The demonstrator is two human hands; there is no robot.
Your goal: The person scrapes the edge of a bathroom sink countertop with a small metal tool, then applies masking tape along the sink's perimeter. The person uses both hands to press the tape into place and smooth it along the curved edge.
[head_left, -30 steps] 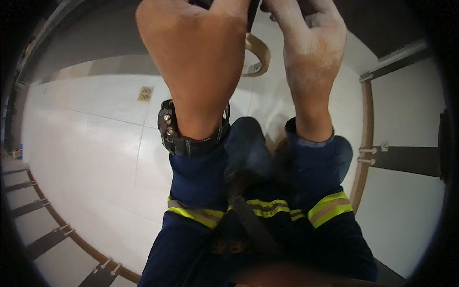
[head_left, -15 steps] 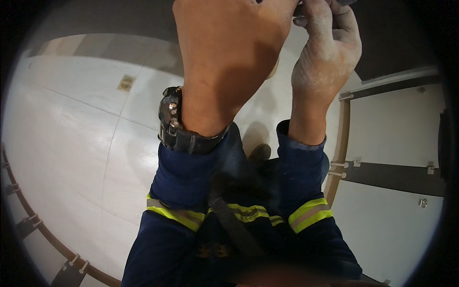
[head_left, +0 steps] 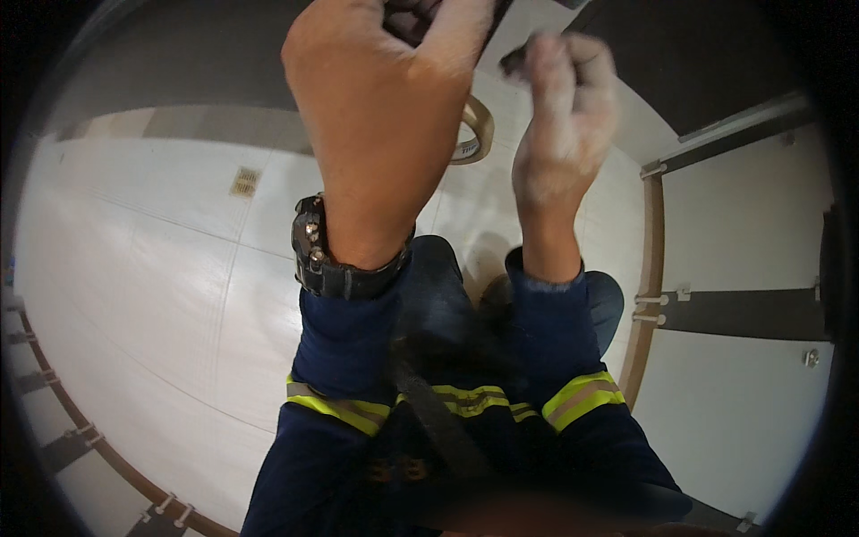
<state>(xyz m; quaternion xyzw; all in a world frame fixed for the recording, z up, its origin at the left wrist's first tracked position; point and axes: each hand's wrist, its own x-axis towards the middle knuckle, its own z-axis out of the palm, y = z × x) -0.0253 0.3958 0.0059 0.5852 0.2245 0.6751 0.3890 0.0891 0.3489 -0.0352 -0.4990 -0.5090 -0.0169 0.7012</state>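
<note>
At the upper middle is my left hand (head_left: 380, 116), back of the hand up, a black watch (head_left: 344, 268) on its wrist. Its fingers close round something dark (head_left: 412, 20), which runs out of the picture's top edge, so its kind does not show. Beside that hand a roll of clear tan tape (head_left: 481, 130) shows partly; whether it hangs from the hand or lies lower, I cannot tell. My right hand (head_left: 564, 125), dusted with white powder and blurred, is closed in a pinch on a small dark piece (head_left: 514, 61), apart from the left hand.
Pale tiled floor (head_left: 152, 268) spreads below, with a small drain grate (head_left: 245, 182) on the left. White cubicle doors (head_left: 734, 403) with dark strips stand at the right. Dark panels (head_left: 680, 63) rise at the top. My bent knee (head_left: 606, 309) shows under the right sleeve.
My hands have come apart; the right one has moved left and slightly down with the small dark piece. The left hand has shifted left, and the tape roll now shows more beside it.
</note>
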